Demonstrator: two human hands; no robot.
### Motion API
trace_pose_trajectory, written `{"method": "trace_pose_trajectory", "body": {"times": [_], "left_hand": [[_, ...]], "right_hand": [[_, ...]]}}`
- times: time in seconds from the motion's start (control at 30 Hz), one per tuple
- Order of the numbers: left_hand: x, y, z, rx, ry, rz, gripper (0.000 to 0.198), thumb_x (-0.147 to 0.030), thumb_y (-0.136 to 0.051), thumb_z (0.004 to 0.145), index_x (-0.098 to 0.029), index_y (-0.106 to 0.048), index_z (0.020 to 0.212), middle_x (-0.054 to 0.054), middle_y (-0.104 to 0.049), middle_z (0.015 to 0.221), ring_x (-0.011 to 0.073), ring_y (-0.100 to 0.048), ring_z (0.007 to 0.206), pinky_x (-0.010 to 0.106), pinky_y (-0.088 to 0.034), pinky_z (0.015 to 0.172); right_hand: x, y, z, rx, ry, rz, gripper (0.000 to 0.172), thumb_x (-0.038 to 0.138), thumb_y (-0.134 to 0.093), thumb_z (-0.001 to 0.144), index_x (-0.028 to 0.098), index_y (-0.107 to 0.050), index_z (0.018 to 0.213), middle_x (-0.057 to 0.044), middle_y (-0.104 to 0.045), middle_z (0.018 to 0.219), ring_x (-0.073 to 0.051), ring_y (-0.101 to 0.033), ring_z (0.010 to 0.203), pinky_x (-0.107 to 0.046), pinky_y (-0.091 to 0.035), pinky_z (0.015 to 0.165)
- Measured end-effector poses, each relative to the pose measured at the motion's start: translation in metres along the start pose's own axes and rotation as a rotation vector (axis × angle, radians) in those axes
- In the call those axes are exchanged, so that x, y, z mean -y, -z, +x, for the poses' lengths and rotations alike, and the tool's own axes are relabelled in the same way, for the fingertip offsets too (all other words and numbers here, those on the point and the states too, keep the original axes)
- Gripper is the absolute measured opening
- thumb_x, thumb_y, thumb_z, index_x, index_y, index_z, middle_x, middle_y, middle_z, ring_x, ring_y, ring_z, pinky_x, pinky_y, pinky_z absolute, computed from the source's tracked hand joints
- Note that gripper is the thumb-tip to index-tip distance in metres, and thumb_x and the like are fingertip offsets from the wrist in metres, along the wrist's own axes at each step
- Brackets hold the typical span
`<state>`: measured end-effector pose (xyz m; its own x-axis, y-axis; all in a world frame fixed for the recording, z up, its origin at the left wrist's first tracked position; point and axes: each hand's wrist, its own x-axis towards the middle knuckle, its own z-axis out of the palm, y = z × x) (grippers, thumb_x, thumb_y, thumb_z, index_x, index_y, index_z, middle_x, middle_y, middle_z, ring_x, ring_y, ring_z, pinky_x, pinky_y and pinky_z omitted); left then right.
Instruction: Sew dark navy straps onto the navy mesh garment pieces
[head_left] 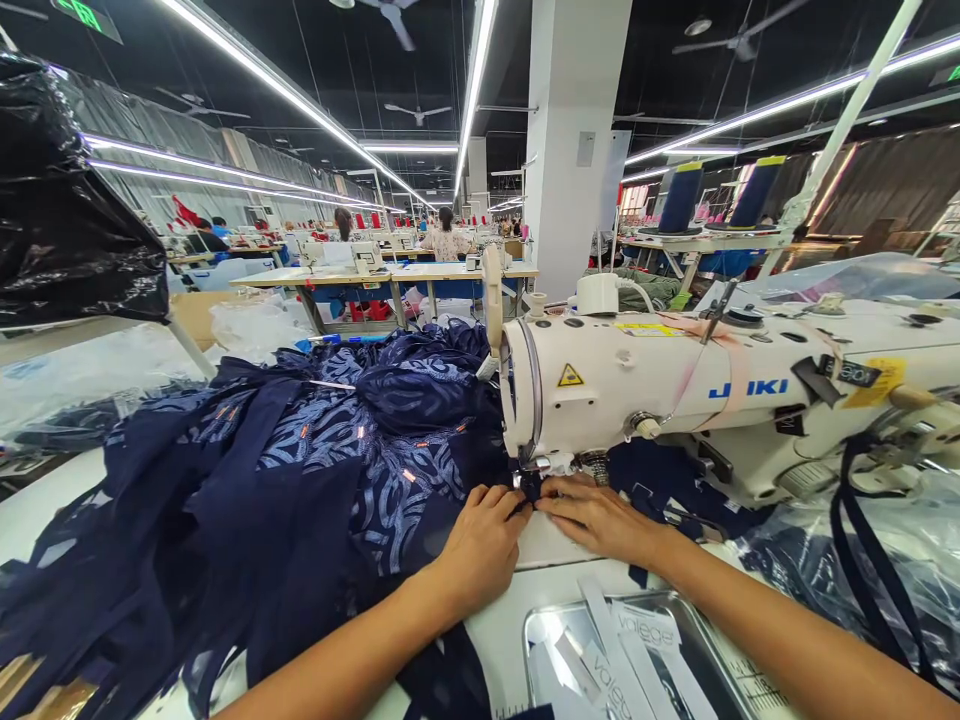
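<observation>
Under the head of a white Juki sewing machine (600, 385), a small dark navy fabric piece (531, 487) lies at the presser foot. My left hand (484, 535) grips it from the left with curled fingers. From the right, my right hand (600, 518) pinches the same piece close to the needle area, its fingertips nearly meeting those of the left. Much of the piece is hidden by the fingers and the machine. Left of my left hand spreads a large heap of navy patterned bras (375, 440) with long plain straps and bands.
A metal tray (529, 650) of white printed labels (645, 625) sits at the table's front. Clear plastic bags (862, 570) and a navy strap (874, 560) are at right. Thread cones (682, 198) stand behind the machine. A black plastic bag (75, 220) is at left. People work farther back.
</observation>
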<state>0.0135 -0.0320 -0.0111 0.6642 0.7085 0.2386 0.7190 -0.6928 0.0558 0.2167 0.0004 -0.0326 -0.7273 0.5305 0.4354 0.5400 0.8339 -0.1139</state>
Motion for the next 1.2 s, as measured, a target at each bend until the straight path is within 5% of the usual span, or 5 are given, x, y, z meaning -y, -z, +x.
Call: {"method": "trace_pose_trajectory", "body": {"times": [0.2,0.57,1.0,1.2], "left_hand": [[0.011,0.003,-0.002,0.053,-0.039,0.002,0.039,-0.009,-0.048,0.077,-0.019,-0.054,0.114,0.005,-0.055,0.122,0.024,-0.041,0.117,0.048,-0.025,0.101],[0.02,0.005,0.001,0.047,-0.083,0.015,0.039,-0.005,-0.044,0.079,-0.02,-0.055,0.113,0.006,-0.056,0.121,0.0233,-0.042,0.119,0.05,-0.027,0.101],[0.027,0.007,0.011,0.05,-0.067,0.011,0.042,-0.001,-0.044,0.076,-0.021,-0.057,0.111,0.005,-0.058,0.119,0.0233,-0.043,0.118,0.051,-0.027,0.1],[0.038,0.006,0.018,0.057,-0.073,-0.022,0.046,0.001,-0.04,0.072,-0.02,-0.058,0.109,0.004,-0.058,0.118,0.0218,-0.042,0.119,0.048,-0.027,0.1]], "right_hand": [[0.008,0.005,0.002,-0.024,0.054,-0.103,0.025,0.017,-0.038,0.087,0.016,-0.061,0.098,-0.009,-0.059,0.095,-0.019,-0.055,0.083,-0.032,-0.049,0.072],[0.01,0.004,0.004,0.017,0.014,-0.162,0.021,0.019,-0.04,0.087,0.017,-0.059,0.097,-0.009,-0.058,0.094,-0.019,-0.055,0.084,-0.029,-0.048,0.065],[0.01,-0.001,0.006,0.018,-0.064,-0.246,0.026,0.025,-0.045,0.085,0.017,-0.06,0.105,-0.012,-0.061,0.105,-0.022,-0.06,0.089,-0.032,-0.052,0.067],[-0.004,-0.004,0.008,0.0,-0.149,-0.083,0.028,0.025,-0.048,0.083,0.02,-0.063,0.105,-0.009,-0.066,0.101,-0.022,-0.062,0.091,-0.036,-0.049,0.08]]}}
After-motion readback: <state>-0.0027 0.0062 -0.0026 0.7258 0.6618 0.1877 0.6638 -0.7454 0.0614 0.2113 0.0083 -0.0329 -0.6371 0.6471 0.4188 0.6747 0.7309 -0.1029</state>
